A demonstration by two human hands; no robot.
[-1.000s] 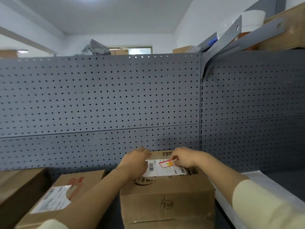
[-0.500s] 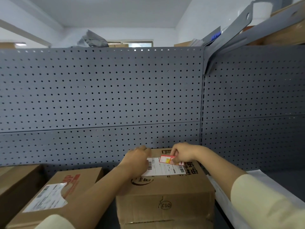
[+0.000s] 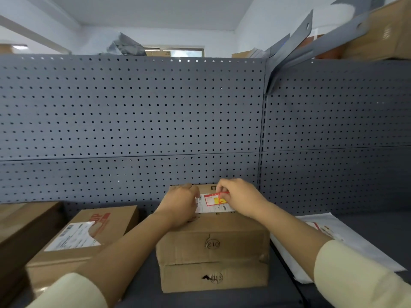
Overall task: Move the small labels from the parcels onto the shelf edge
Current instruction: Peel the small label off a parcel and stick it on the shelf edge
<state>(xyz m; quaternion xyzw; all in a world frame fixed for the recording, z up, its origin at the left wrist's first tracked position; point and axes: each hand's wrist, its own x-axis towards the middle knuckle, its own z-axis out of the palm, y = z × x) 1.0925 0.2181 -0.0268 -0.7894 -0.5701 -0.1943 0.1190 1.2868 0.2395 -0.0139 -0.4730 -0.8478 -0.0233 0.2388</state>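
A brown cardboard parcel [image 3: 213,247] marked 013 stands in the middle of the grey shelf. A white shipping label [image 3: 213,207] lies on its top. My right hand [image 3: 240,197] pinches a small red-and-yellow label [image 3: 214,200] that is partly lifted off the shipping label. My left hand [image 3: 180,204] rests on the parcel's top at the shipping label's left end, fingers curled downward against it. The front edge of the shelf is out of view.
A second brown parcel [image 3: 89,236] with a white label lies to the left, and another box [image 3: 22,223] at the far left. A white mailer bag [image 3: 333,238] lies to the right. A grey pegboard wall [image 3: 133,118] stands right behind the parcels.
My right hand has peeled the small red label further up and to the left off the shipping label. My left hand has stayed on the parcel. The camera has tilted a little.
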